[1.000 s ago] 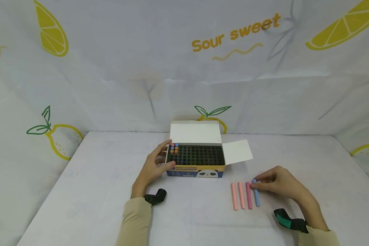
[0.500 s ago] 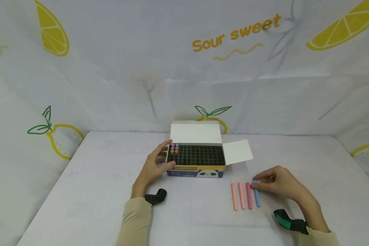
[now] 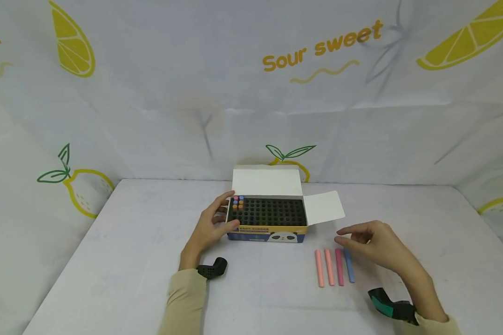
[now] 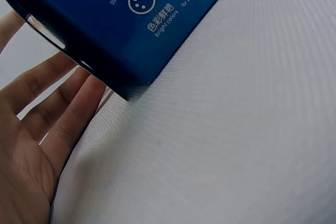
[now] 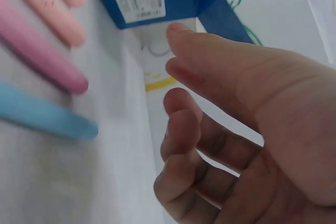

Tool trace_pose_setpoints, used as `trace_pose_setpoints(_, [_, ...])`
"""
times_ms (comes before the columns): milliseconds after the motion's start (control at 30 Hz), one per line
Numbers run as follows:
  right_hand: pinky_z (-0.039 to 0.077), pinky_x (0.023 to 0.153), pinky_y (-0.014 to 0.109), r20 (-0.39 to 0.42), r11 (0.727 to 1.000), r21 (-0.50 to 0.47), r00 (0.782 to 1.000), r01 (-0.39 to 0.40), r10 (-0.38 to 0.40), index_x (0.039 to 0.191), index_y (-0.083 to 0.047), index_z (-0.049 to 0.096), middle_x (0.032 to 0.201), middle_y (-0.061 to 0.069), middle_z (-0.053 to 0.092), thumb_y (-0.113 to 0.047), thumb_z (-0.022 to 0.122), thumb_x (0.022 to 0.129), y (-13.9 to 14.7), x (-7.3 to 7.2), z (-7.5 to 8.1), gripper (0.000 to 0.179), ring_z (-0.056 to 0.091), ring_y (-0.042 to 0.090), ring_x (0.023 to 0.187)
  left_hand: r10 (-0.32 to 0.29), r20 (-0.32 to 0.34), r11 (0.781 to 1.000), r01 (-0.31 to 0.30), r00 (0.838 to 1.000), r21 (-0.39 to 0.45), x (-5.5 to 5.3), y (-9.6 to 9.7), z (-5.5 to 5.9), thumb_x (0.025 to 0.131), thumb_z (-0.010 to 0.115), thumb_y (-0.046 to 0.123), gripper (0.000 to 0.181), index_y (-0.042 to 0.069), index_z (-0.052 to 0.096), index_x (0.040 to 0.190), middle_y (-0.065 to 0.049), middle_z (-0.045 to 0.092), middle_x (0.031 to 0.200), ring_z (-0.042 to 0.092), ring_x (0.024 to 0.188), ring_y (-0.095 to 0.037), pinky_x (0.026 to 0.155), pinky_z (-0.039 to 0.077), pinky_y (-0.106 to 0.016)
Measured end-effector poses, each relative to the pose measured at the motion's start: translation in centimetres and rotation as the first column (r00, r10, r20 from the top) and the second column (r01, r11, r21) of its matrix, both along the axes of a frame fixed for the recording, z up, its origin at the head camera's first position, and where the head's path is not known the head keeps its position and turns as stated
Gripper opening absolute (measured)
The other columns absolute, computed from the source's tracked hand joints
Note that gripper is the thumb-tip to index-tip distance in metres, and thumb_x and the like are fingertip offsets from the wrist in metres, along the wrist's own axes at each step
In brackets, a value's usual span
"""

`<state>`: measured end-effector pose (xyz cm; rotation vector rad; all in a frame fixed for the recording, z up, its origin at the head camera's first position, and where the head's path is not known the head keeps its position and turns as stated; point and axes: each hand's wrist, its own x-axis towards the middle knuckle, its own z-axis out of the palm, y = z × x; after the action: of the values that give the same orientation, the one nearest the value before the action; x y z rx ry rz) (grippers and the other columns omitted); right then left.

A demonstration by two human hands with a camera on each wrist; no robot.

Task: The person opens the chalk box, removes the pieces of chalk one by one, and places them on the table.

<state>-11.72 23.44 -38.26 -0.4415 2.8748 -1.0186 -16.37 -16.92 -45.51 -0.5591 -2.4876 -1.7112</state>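
Note:
At the middle back of the table stands an open chalk box (image 3: 253, 234) with a black holed insert (image 3: 272, 211). Several pink, blue and orange chalk ends (image 3: 238, 203) show in the insert's left corner. My left hand (image 3: 208, 228) holds the box by its left end, thumb at the front corner and fingers around the side. To the right lie two salmon chalks (image 3: 320, 268), a magenta chalk (image 3: 339, 267) and a blue chalk (image 3: 350, 267) in a row. My right hand (image 3: 375, 244) hovers just above the blue chalk's far end, fingers loosely bent, holding nothing.
The box's white lid (image 3: 267, 181) stands up at the back and a white side flap (image 3: 323, 207) sticks out to the right. A white cloth (image 3: 109, 260) covers the table. Behind it hangs a lemon-printed backdrop (image 3: 172, 93).
My right hand has let go of the blue chalk and moved slightly up and to the left. The blue chalk stays on the table. My left hand and the box have not moved.

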Motion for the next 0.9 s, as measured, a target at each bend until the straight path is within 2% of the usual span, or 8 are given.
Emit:
trace_pose_setpoints(133, [0.039, 0.050, 0.022, -0.021, 0.997, -0.068, 0.999, -0.031, 0.030, 0.102, -0.007, 0.081, 0.064, -0.004, 0.061, -0.021, 0.080, 0.089, -1.2, 0.0, 0.7, 0.019, 0.047, 0.001, 0.057, 0.003, -0.007, 1.000, -0.003, 1.000, 0.001, 0.1, -0.2, 0.0, 0.090, 0.076, 0.034, 0.072, 0.031, 0.044, 0.154, -0.015, 0.061, 0.130, 0.062, 0.111, -0.026, 0.093, 0.057, -0.038])
trace_pose_setpoints(300, [0.037, 0.048, 0.022, -0.031, 0.986, -0.150, 0.997, -0.072, 0.068, 0.104, -0.009, 0.081, 0.061, -0.007, 0.053, -0.019, 0.079, 0.090, -2.6, 0.0, 1.4, 0.017, 0.042, 0.000, 0.053, 0.002, -0.007, 1.000, -0.002, 1.000, -0.003, 0.0, -0.1, 0.0, 0.090, 0.076, 0.036, 0.073, 0.032, 0.044, 0.154, -0.015, 0.061, 0.131, 0.062, 0.110, -0.026, 0.093, 0.057, -0.038])
trace_pose_setpoints(433, [0.037, 0.045, 0.022, -0.036, 0.975, -0.202, 0.995, -0.096, 0.090, 0.109, -0.005, 0.079, 0.058, -0.004, 0.055, -0.015, 0.077, 0.091, -3.6, -0.1, 1.8, 0.021, 0.040, 0.000, 0.049, -0.001, -0.001, 1.000, 0.001, 1.000, -0.005, 0.0, 0.0, 0.0, 0.089, 0.076, 0.037, 0.073, 0.031, 0.044, 0.155, -0.016, 0.061, 0.131, 0.063, 0.109, -0.025, 0.093, 0.057, -0.038])
trace_pose_setpoints(667, [0.042, 0.043, 0.026, 0.028, 0.958, -0.271, 0.994, -0.095, 0.107, 0.118, 0.000, 0.075, 0.054, 0.001, 0.058, -0.016, 0.076, 0.092, -5.3, -0.2, 2.7, 0.030, 0.045, 0.006, 0.044, 0.001, -0.008, 1.000, -0.001, 1.000, 0.003, 0.1, 0.1, 0.1, 0.089, 0.076, 0.038, 0.073, 0.030, 0.044, 0.154, -0.015, 0.061, 0.131, 0.063, 0.109, -0.025, 0.092, 0.057, -0.039])
trace_pose_setpoints(900, [0.042, 0.045, 0.026, -0.004, 0.940, -0.332, 0.997, -0.079, 0.083, 0.117, -0.001, 0.075, 0.060, -0.003, 0.063, -0.019, 0.076, 0.093, -7.4, -0.9, 2.9, 0.031, 0.046, 0.006, 0.047, 0.005, 0.000, 1.000, -0.005, 1.000, -0.007, 0.1, 0.1, 0.2, 0.089, 0.076, 0.039, 0.074, 0.031, 0.044, 0.154, -0.015, 0.061, 0.131, 0.062, 0.111, -0.025, 0.093, 0.057, -0.037])
